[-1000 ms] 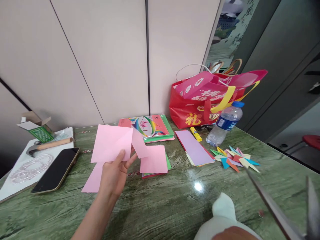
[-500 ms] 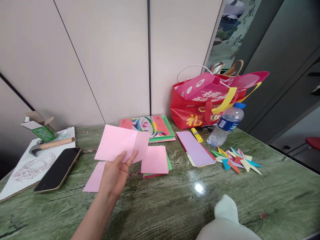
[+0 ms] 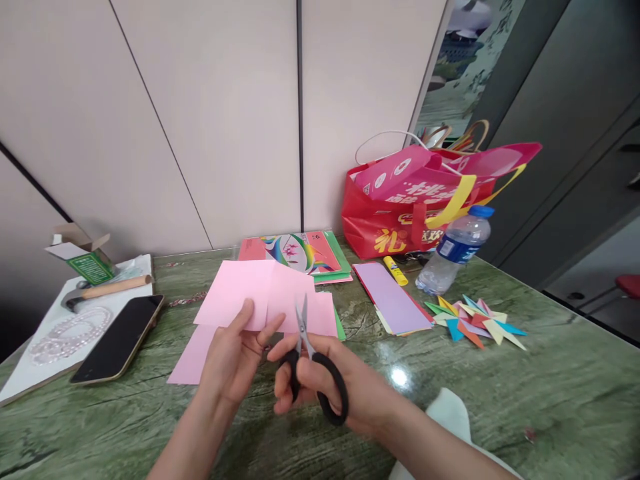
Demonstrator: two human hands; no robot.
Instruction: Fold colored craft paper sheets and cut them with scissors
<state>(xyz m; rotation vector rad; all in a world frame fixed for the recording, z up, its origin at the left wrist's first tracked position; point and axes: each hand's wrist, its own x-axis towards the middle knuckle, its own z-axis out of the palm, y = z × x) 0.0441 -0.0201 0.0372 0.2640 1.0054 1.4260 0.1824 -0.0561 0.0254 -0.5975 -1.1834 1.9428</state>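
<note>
My left hand (image 3: 233, 360) is closed on a pink sheet of paper (image 3: 235, 290), thumb in front, holding it up off the table. A cut runs partway up the sheet from its lower edge, between thumb and forefinger. In my right hand (image 3: 340, 373) is a pair of scissors (image 3: 303, 323) with black handles. Its blades point up, slightly parted, in front of the sheet's right part; I cannot tell whether they touch it. Below and left of the sheet lies another pink piece (image 3: 187, 360). Behind the scissors, a stack of small paper squares (image 3: 327, 313) is partly hidden.
On the left are a phone (image 3: 120, 339), a beaded strand (image 3: 70, 337), a hammer (image 3: 113, 287) and a small green box (image 3: 93, 263). Rightward lie purple paper strips (image 3: 390, 300), a glue stick (image 3: 395, 271), a bottle (image 3: 453, 250), folded paper pieces (image 3: 480, 320) and a red bag (image 3: 380, 223).
My right hand has come into view from the lower right, holding scissors. The sheet in my left hand has shifted slightly right and its right part has swung out wider.
</note>
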